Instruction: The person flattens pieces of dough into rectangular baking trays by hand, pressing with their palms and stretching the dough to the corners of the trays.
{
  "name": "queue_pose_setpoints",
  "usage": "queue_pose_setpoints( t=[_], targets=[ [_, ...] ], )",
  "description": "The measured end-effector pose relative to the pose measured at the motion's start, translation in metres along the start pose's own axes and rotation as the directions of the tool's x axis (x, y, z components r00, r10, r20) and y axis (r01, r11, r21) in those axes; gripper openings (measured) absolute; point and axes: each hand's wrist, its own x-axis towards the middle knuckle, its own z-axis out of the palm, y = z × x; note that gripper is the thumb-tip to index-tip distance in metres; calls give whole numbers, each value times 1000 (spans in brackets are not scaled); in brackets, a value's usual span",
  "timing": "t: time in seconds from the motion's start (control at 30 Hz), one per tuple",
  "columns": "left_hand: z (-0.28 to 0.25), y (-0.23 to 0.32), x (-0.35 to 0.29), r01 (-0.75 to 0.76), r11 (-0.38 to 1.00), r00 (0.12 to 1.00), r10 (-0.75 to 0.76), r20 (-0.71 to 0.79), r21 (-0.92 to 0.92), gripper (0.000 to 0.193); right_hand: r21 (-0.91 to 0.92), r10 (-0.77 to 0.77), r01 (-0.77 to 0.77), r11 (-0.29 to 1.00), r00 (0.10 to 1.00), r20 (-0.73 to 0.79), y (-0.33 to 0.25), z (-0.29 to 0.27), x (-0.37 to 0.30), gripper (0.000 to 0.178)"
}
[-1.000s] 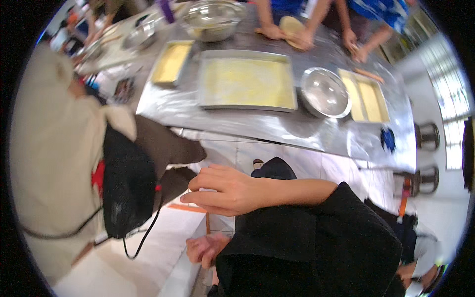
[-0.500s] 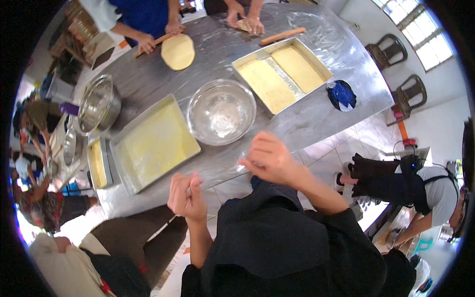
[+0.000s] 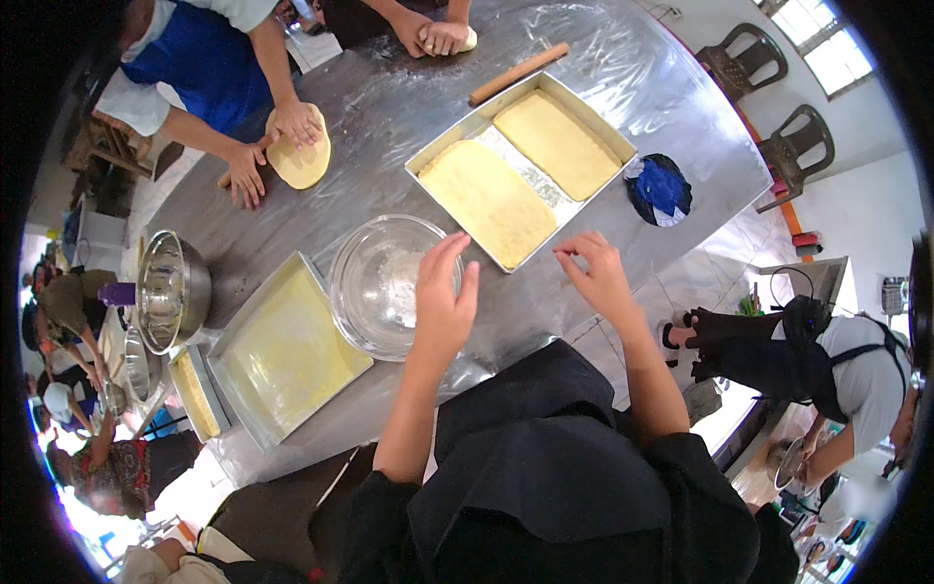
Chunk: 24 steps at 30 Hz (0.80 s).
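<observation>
My left hand (image 3: 446, 297) is raised over the right rim of a clear bowl (image 3: 350, 292) holding white flour. Its fingers are stretched out, the thumb stands apart, and it holds nothing. My right hand (image 3: 595, 274) hovers off the near right side of a rectangular metal pan (image 3: 530, 175), empty, with loosely bent fingers apart. Two flat slabs of pale yellow dough lie in that pan, the left slab (image 3: 486, 204) nearer my hands and the right slab (image 3: 562, 141) farther off. A floury strip of pan shows between them.
Left of the bowl are a greased pan (image 3: 292, 355), a narrow loaf pan (image 3: 216, 391) and a steel bowl (image 3: 180, 292). A rolling pin (image 3: 520, 73) lies behind the dough pan; dark blue plastic (image 3: 664, 190) lies right. Across the table, co-workers' hands press dough (image 3: 304, 165).
My hands have uncurled from loose fists and moved forward, the left rightward toward the bowl and dough pan. Across the table, a co-worker's hand has shifted from the rolling pin onto the dough.
</observation>
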Motion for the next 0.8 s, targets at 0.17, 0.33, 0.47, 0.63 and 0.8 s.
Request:
queue_pose_setpoints(
  t=[0.17,0.33,0.47,0.63,0.8],
  targets=[
    [88,-31,72,208,897,952,-277,130,390,59,62,-71,70,996,997,21,50,-20,51,9],
    [146,-84,163,464,646,856,-504,-119,606,67,112,-244,231,966,962,120,106,-53,88,9],
    [159,-124,173,616,505,764,-571,-302,604,71,201,-288,242,949,925,248,141,-80,93,7],
    [171,-128,176,555,500,809,-512,-290,664,70,270,-222,131,954,914,340,174,-107,100,7],
    [187,-131,176,529,477,839,-419,-347,702,69,288,-224,114,951,896,384,189,-118,109,7]
  ],
)
